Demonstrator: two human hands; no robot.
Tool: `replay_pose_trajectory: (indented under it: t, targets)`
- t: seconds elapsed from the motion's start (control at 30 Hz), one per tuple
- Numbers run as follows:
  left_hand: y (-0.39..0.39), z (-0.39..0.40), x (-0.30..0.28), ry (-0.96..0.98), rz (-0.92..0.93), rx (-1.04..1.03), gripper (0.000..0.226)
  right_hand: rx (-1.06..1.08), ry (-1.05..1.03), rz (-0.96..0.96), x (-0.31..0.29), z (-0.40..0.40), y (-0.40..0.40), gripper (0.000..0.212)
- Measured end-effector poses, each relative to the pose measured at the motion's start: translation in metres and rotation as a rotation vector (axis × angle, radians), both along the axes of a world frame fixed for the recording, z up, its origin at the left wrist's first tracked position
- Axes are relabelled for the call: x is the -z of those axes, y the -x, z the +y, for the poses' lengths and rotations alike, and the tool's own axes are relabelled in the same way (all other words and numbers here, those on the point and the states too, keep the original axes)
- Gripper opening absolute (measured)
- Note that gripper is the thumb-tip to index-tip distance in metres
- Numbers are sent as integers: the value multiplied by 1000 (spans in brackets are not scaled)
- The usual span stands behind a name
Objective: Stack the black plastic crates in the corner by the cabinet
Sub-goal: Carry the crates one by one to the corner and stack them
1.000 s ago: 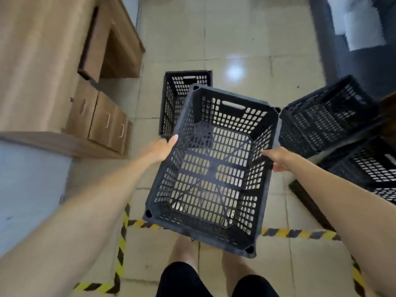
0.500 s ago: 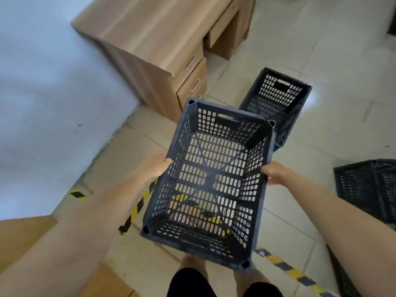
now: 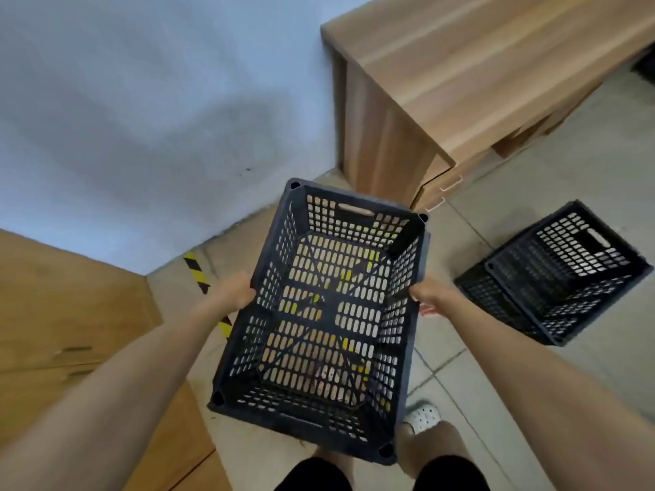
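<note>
Crate near cabinet edge

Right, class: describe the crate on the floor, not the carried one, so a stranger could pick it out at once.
Start at the wooden cabinet against the pale wall. On the tiled floor to its right sits a black slotted crate on the floor, empty. Unlike the carried crate, gripped at its sides by the left hand and right hand, nobody touches it.

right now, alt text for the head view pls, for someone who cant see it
A person's left hand and right hand hold an empty black crate by its long sides above a tiled floor, facing a wall corner beside a wooden cabinet. A second crate sits on the floor to the right.
</note>
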State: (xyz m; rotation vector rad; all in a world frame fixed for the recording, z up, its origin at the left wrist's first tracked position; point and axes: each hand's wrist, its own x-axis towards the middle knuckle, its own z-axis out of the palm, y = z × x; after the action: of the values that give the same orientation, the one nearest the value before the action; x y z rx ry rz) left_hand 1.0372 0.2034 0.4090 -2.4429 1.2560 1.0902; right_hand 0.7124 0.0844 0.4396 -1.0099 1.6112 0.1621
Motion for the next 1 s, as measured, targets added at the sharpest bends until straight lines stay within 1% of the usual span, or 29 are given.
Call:
replay_pose_trajectory:
  t: [0.03,0.1,0.17,0.27,0.33,0.43,0.63,0.7,0.8,0.83,0.93,1.0]
  targets:
    - [-14,8,3,-5,-4,-47,27,-46,15,19,2,-4,-18,25]
    - [-37,21,7,-21,-20,-107,27,-151,73,54,18,-16,-47,31]
    - [-60,30,14,-19,-30,-149,23,-253,148,81,38,-30,-70,31]
    - [-82,32,19,-30,-55,-223,15,-418,173,130,53,-59,-107,32]
    - [-89,24,17,-52,-58,-273,10,-431,160,87,61,-80,-132,23]
    - [-105,11,31,-78,-39,-367,15,-465,125,70,82,-117,-163,17]
    - [-133,-32,71,-144,-3,-532,27,-599,120,99,109,-190,-224,19]
    - [-140,-45,89,-144,2,-562,31,-636,135,102,121,-209,-244,20]
    - [-150,-56,118,-177,14,-584,31,-642,138,127,144,-231,-270,15]
    - [-154,-59,128,-176,19,-593,30,-637,136,133,155,-239,-279,17]
    - [-174,-69,164,-161,25,-615,27,-624,140,140,189,-262,-306,33]
    - [-187,-78,187,-161,30,-613,25,-608,127,140,211,-274,-323,37]
